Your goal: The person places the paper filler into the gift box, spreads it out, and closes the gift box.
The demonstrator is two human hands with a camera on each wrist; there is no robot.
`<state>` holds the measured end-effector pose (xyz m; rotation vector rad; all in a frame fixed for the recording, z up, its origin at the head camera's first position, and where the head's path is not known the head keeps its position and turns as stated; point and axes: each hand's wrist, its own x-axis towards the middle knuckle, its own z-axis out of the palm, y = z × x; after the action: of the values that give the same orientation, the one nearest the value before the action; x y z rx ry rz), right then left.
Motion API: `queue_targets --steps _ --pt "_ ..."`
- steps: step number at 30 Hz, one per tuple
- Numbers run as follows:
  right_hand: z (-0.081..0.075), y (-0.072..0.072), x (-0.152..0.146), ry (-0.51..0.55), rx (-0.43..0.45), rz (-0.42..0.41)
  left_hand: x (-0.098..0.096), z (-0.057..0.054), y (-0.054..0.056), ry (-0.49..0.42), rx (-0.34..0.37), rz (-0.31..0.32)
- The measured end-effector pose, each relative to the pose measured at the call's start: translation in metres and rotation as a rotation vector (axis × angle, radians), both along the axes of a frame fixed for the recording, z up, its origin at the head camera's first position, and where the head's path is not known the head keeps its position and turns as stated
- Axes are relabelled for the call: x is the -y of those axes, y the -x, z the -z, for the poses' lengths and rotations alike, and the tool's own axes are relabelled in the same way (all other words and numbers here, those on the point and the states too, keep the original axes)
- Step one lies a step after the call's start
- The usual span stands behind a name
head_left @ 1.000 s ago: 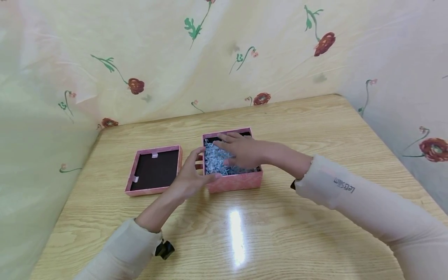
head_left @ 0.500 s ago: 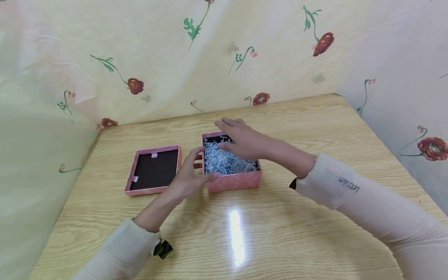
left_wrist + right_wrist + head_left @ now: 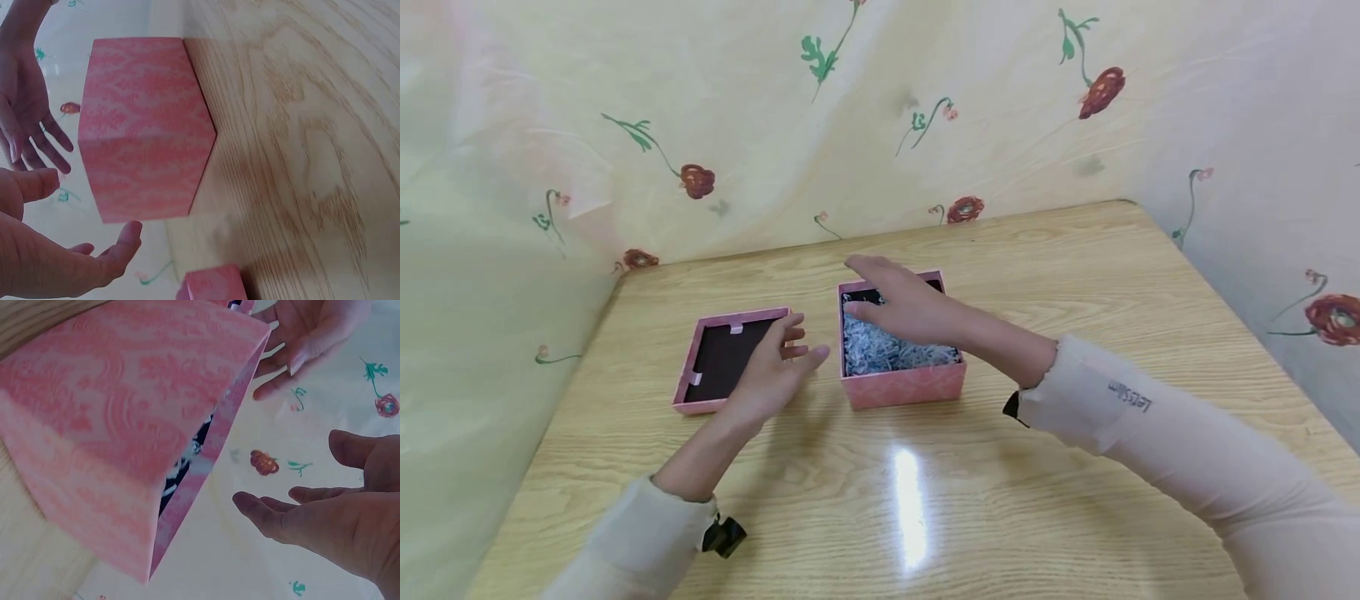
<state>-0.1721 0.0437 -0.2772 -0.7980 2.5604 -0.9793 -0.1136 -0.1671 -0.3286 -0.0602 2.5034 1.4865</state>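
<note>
A pink patterned box [image 3: 906, 390] stands on the table, filled with pale blue shredded paper [image 3: 880, 350] under a black inner edge. My right hand [image 3: 901, 302] hovers over the box with its fingers extended, holding nothing, and hides part of the filling. To the left of the box, my left hand [image 3: 771, 371] is apart from it, fingers spread and slightly bent, overlapping the box's lid [image 3: 718, 354] in the head view. That lid lies with its black inside up. Both palms face the box in the right wrist view, where the box wall [image 3: 112, 412] shows large.
The wood-grain table [image 3: 1037, 500] extends all round the box, with a bright light reflection [image 3: 910, 508] in front. A floral cloth [image 3: 760, 150] hangs behind the table and along both sides. A black wrist strap piece [image 3: 724, 536] sticks out from the left sleeve.
My left hand has let go of the box's left side and moved left, over the lid. The right hand has lifted off the shredded paper and shifted slightly left above the box.
</note>
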Motion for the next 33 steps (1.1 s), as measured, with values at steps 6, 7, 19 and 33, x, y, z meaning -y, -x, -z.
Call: queue_targets --steps 6,7,19,33 --pt "0.004 -0.005 0.014 0.036 0.071 -0.022 0.019 -0.005 0.000 0.045 0.008 -0.039" --pt "0.005 -0.006 0.017 0.043 0.077 -0.031 0.021 -0.005 0.001 0.044 0.015 -0.047" --pt "0.019 -0.018 0.053 0.154 0.233 -0.060 0.057 -0.015 0.004 0.170 0.072 -0.109" --pt "0.043 -0.039 0.093 0.244 0.388 -0.049 0.122 -0.014 0.017 0.369 0.141 -0.133"
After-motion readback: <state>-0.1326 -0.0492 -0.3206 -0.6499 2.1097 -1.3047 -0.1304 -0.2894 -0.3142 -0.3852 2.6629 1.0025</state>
